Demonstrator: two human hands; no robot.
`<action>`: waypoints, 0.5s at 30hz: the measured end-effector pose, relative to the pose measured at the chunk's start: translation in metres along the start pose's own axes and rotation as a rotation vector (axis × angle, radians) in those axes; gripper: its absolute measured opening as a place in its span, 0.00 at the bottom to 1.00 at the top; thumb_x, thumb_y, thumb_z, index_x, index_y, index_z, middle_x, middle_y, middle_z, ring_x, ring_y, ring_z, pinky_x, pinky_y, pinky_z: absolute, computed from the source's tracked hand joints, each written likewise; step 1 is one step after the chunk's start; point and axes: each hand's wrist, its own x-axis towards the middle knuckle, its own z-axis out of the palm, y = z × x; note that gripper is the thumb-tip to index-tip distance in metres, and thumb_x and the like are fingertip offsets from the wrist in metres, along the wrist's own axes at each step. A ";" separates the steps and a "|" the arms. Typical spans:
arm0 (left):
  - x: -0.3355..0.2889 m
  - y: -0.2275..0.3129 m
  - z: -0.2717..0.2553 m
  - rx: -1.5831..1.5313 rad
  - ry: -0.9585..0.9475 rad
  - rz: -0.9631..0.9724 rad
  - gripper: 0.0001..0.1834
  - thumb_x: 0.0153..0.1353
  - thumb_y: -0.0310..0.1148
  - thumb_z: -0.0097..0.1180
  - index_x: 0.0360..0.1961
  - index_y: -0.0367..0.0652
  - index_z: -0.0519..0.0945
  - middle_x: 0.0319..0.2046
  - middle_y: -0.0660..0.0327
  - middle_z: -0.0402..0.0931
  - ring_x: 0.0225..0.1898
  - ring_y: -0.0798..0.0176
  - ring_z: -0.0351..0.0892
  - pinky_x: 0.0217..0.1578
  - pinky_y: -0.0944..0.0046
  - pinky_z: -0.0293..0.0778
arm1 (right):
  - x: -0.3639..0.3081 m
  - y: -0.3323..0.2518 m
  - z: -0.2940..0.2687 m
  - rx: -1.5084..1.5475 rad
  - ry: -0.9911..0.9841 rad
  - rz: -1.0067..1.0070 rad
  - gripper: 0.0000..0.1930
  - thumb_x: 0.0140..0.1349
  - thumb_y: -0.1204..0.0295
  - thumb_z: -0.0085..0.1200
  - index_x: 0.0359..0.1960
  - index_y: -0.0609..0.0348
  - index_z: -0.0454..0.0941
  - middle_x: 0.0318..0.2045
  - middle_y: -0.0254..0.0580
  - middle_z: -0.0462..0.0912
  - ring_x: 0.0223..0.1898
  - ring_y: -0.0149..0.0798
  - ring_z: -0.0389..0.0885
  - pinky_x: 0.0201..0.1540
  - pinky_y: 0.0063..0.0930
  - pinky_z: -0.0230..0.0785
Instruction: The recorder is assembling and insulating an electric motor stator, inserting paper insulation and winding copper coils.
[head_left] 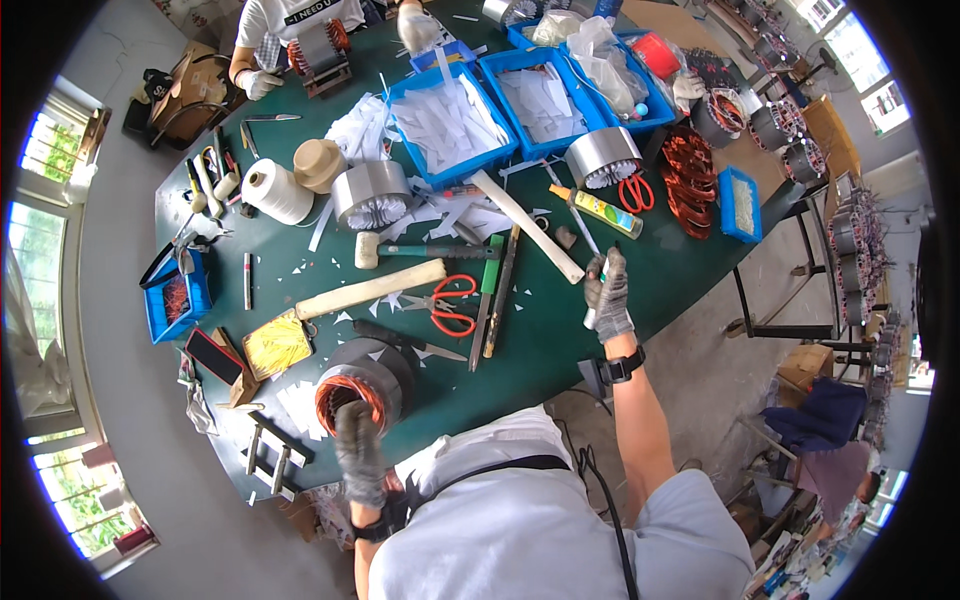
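The gloved left hand [360, 458] is at the copper-lined mouth of the stator [392, 378], which lies on the table [545, 365] just ahead of it, and I can't tell whether those fingers grip the rim or only touch it. Farther forward, the gloved right hand [609, 295] closes around a slim white thing [590, 318], with a yellow bottle [597, 212] just beyond it and red-handled scissors [452, 318] lying between the two hands.
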 end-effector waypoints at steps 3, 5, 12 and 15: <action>-0.002 0.009 -0.030 -0.110 0.053 -0.147 0.10 0.64 0.32 0.43 0.43 0.43 0.73 0.25 0.73 0.64 0.23 0.80 0.55 0.23 0.78 0.54 | 0.043 0.033 -0.056 -0.340 0.265 0.173 0.28 0.59 0.42 0.37 0.22 0.56 0.69 0.08 0.31 0.63 0.07 0.31 0.61 0.09 0.26 0.52; 0.003 0.026 -0.041 -0.028 0.094 -0.153 0.12 0.64 0.35 0.43 0.45 0.42 0.72 0.21 0.74 0.60 0.20 0.80 0.54 0.20 0.77 0.52 | 0.067 0.050 -0.072 -1.028 0.348 -0.456 0.21 0.59 0.50 0.45 0.32 0.57 0.74 0.22 0.46 0.76 0.26 0.48 0.76 0.31 0.38 0.69; 0.029 0.075 -0.056 -0.110 0.198 0.044 0.08 0.64 0.31 0.41 0.37 0.39 0.71 0.20 0.68 0.66 0.21 0.74 0.62 0.23 0.72 0.61 | 0.098 0.037 -0.010 -1.475 0.224 -0.826 0.13 0.55 0.67 0.54 0.38 0.60 0.73 0.35 0.56 0.76 0.40 0.49 0.76 0.47 0.39 0.68; 0.039 0.092 -0.031 -0.070 0.031 0.017 0.08 0.63 0.33 0.41 0.34 0.41 0.69 0.22 0.64 0.68 0.25 0.71 0.66 0.30 0.71 0.63 | 0.134 0.071 -0.052 -0.955 0.077 -0.624 0.08 0.52 0.73 0.55 0.33 0.60 0.73 0.35 0.51 0.75 0.37 0.46 0.76 0.40 0.33 0.69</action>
